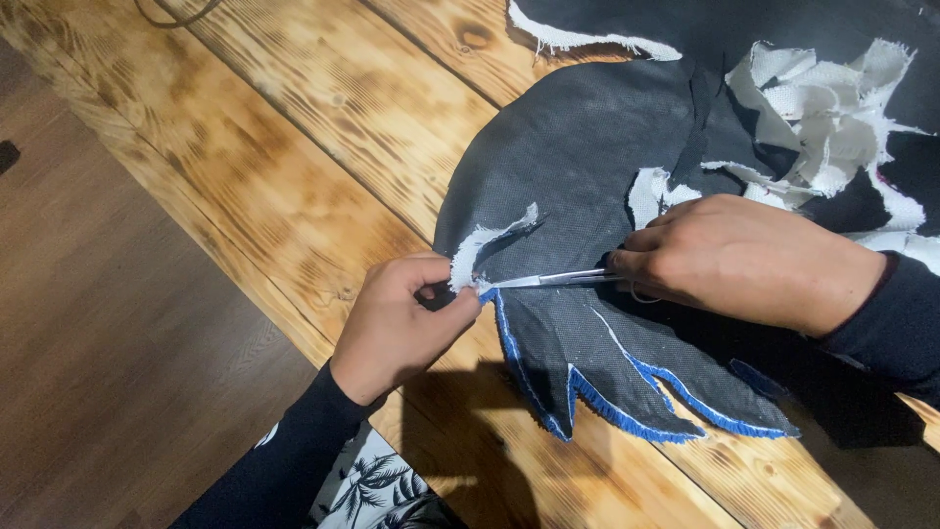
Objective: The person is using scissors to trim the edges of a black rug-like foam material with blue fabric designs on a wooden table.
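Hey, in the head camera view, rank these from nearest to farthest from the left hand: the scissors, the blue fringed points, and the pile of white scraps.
From the left hand:
1. Scissors: blade tip right at its fingertips, to its right.
2. Blue fringed points: lower right, on the dark fabric's edge.
3. Pile of white scraps: far upper right, beyond the right hand.

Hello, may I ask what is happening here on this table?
A person is cutting a large piece of dark grey fabric with blue frayed edges on a wooden plank table. The right hand holds a pair of slim metal scissors, blades pointing at the fabric's edge. The left hand pinches a white frayed strip beside the blade tips. A pile of white frayed scraps lies behind the right hand.
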